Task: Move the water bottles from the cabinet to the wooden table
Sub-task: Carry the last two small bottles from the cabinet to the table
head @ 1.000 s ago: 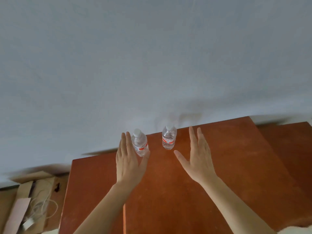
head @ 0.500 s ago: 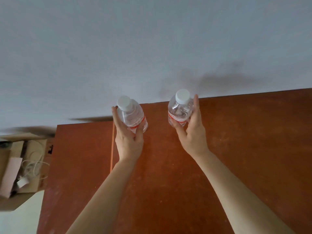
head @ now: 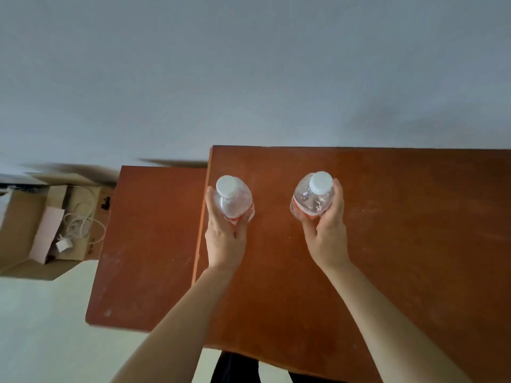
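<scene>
Bottles, two, clear plastic with white caps and red-banded labels, both upright over a red-brown wooden top (head: 401,244) that stands against a pale wall (head: 249,64). Left bottle (head: 235,201): near the top's left edge, left hand (head: 225,244) wrapped round its lower body, fingers along its left side, thumb pressed to the label. Right bottle (head: 311,200): well apart to the right, right hand (head: 327,239) clasping it, fingers curled up its right side, thumb under the label. Whether either base touches the wood, I cannot tell. Lower red-brown surface (head: 146,244): adjoining on the left. Cardboard box (head: 19,222): open, further left, holding a white cable (head: 83,223) and plug
</scene>
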`<state>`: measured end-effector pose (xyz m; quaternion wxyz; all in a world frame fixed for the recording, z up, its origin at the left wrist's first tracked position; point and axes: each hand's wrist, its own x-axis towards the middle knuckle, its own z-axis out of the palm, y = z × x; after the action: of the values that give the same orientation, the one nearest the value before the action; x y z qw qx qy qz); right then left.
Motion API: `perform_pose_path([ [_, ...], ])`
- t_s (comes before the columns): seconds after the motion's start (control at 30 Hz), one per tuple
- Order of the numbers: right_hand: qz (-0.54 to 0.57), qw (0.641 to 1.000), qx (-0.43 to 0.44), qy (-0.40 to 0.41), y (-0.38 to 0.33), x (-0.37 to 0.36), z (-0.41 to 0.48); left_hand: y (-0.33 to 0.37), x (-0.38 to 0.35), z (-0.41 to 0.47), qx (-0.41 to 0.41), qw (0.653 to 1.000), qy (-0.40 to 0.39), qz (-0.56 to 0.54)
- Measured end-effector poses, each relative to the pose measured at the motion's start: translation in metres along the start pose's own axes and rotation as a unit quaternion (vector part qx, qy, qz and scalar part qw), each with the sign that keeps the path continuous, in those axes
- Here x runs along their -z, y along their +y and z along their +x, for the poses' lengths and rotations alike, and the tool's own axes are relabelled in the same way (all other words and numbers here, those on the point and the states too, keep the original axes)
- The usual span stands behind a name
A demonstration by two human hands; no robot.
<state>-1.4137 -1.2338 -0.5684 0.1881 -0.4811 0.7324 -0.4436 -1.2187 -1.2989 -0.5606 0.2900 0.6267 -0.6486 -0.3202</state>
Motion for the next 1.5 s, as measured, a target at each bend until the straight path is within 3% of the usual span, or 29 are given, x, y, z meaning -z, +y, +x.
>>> perform_pose_path([
  [0.17, -0.004, 0.996, -0.062, -0.067, -0.013, 0.031, -0.09, 0.0, 0.035, -0.075, 0.031, 0.998, -0.049, 0.021],
  [0.33, -0.036, 0.987, 0.004, -0.157, -0.037, 0.07, -0.115, 0.017, 0.078, -0.133, 0.071, 0.995, -0.051, 0.051],
  [0.47, -0.03, 0.983, 0.085, -0.162, -0.079, 0.082, -0.096, 0.03, 0.131, -0.167, 0.046, 0.995, 0.016, 0.091],
  [0.6, -0.005, 0.973, 0.145, -0.179, -0.158, 0.072, -0.077, 0.04, 0.199, -0.197, 0.04, 0.984, 0.113, 0.129],
  [0.73, 0.028, 0.947, 0.261, -0.185, -0.26, 0.054, -0.09, 0.05, 0.286, -0.243, 0.041, 0.957, 0.242, 0.157],
  [0.93, 0.056, 0.879, 0.43, -0.2, -0.418, 0.021, -0.181, 0.039, 0.432, -0.353, 0.047, 0.889, 0.384, 0.244],
  [1.07, 0.092, 0.82, 0.524, -0.211, -0.52, -0.009, -0.324, 0.009, 0.535, -0.501, 0.081, 0.817, 0.479, 0.312],
  [1.2, 0.13, 0.795, 0.55, -0.219, -0.595, -0.036, -0.458, -0.02, 0.615, -0.643, 0.117, 0.754, 0.509, 0.398],
  [1.3, 0.164, 0.745, 0.589, -0.267, -0.658, -0.055, -0.587, -0.043, 0.673, -0.773, 0.184, 0.682, 0.547, 0.448],
  [1.5, 0.189, 0.648, 0.673, -0.302, -0.733, -0.082, -0.776, -0.082, 0.733, -0.945, 0.296, 0.586, 0.597, 0.461],
])
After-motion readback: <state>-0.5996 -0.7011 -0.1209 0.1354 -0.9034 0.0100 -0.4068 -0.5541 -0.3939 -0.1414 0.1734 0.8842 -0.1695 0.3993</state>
